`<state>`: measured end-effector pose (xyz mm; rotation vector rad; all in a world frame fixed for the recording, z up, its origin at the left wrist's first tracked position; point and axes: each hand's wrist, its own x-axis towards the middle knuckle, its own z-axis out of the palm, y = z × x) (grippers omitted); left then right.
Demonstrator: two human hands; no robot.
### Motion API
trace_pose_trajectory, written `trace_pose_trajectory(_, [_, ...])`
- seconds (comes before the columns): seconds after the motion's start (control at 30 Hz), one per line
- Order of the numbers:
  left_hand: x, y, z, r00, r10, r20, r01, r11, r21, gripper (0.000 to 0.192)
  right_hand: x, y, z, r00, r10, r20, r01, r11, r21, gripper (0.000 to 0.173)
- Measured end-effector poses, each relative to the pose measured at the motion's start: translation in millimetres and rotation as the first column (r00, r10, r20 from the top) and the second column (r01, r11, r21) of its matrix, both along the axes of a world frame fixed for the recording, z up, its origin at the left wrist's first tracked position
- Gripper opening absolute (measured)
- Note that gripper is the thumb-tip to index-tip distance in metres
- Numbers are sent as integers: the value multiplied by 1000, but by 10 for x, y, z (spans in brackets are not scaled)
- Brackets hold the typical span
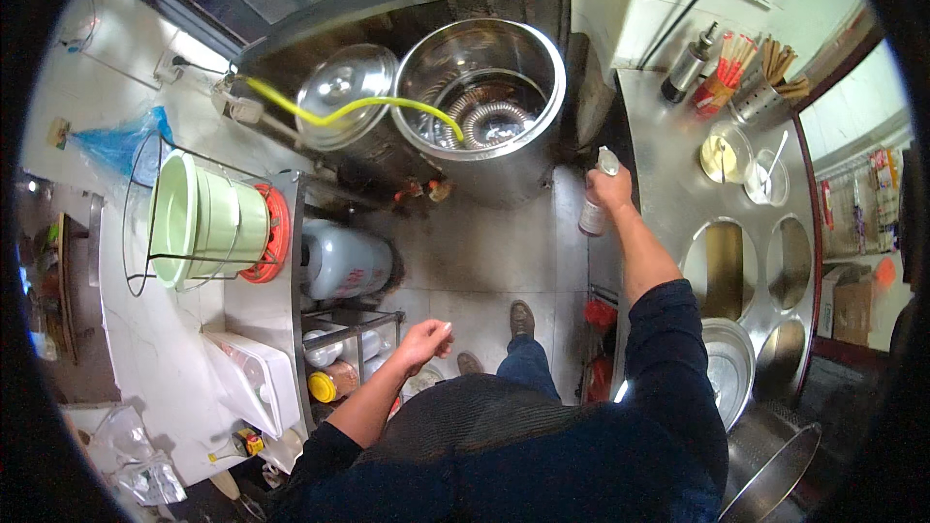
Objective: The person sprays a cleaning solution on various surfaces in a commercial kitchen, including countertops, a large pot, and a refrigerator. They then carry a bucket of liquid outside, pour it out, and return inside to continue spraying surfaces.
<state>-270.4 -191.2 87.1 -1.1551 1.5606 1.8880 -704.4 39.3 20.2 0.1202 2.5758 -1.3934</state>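
Observation:
My right hand [612, 187] grips a spray bottle [592, 218] around its neck, just below the pale trigger head. The bottle is over the floor, left of the steel counter [654, 152]. My left hand [427, 345] hangs in front of my body with loosely curled fingers and nothing visible in it. Ahead stands a large steel pot [483, 149] without its lid, and coiled ribbed metal tubing [498, 120] shows inside. A yellow hose [363, 105] crosses from the left and ends inside the pot. Beside it lies a round, shiny metal lid [349, 91].
A grey gas cylinder [352, 258] stands at the left by a shelf rack [363, 323]. A green bucket [211, 218] sits within a wire frame. On the right counter are a chopstick holder [752, 102], two small bowls [726, 152] and round cut-outs [719, 265]. A metal basin [726, 363] is near my right arm.

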Motion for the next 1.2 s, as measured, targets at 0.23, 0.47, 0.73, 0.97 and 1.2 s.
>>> trace_pose_trajectory(0.23, [-362, -73, 138, 976, -111, -188, 72, 977, -200, 29, 249, -12, 208, 993, 90, 79, -77, 985, -157, 14])
trace_pose_trajectory(0.47, [-1649, 142, 764, 816, -361, -450, 208, 912, -355, 25, 1211, 101, 932, 826, 537, 172, -303, 679, -668, 28])
trace_pose_trajectory(0.73, [-1982, 449, 1263, 638, -591, -494, 602, 782, -160, 22, 1828, 307, 1573, 630, 760, 160, -372, 476, -797, 36])
trace_pose_trajectory(0.97, [-1851, 602, 1301, 155, -824, -545, 368, 560, -742, 23, 2007, 496, 1582, 560, 803, 204, -206, 374, -904, 39])
trace_pose_trajectory(1.2, [-1781, 614, 1333, -78, -959, -273, -152, 282, -947, 32, 2124, 522, 1573, 558, 775, 297, -84, 408, -909, 35])
